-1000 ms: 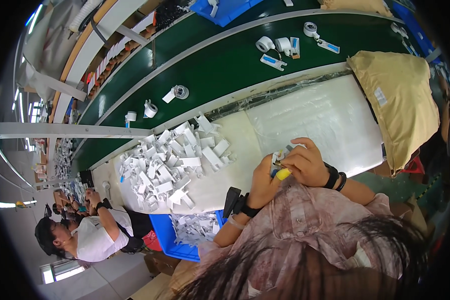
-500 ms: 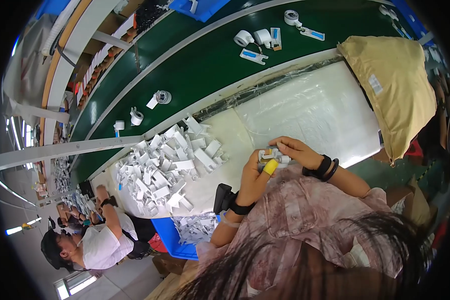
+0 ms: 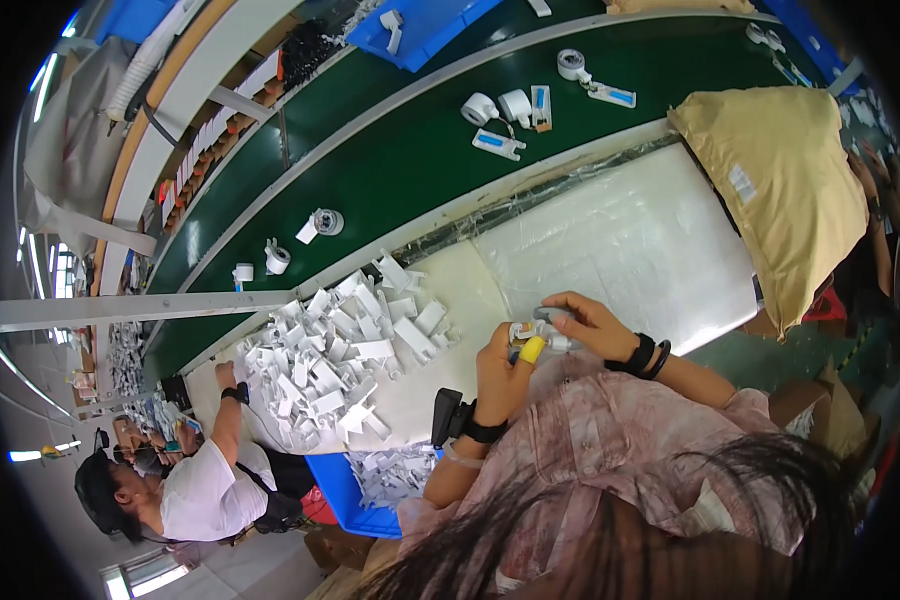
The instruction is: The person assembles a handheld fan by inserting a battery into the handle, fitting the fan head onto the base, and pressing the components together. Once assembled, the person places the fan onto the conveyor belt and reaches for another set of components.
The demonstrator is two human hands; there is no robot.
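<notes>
My left hand (image 3: pixel 502 375), with a yellow cover (image 3: pixel 532 349) on its thumb, is closed on a small white plastic part (image 3: pixel 558 343) in front of my chest. My right hand (image 3: pixel 602 330) meets it from the other side, fingers bent round the part's upper end, where something greyish shows. The fingers cover most of the part, so its full shape cannot be made out. To the left of my left hand, a heap of white plastic housings (image 3: pixel 345 345) lies on the pale worktop (image 3: pixel 460 385).
Beyond the worktop runs a green conveyor (image 3: pixel 400 165) bearing several round white pieces (image 3: pixel 478 109) with flat tabs. A clear plastic sheet (image 3: pixel 620 230) covers the worktop's right. There stands a tan sack (image 3: pixel 780 190). A blue bin (image 3: pixel 335 490) holds more parts. A co-worker (image 3: pixel 210 490) sits at left.
My right hand has shifted slightly down and left over the white part. The co-worker's arm reaches further up toward the heap. The whole view has tilted a little.
</notes>
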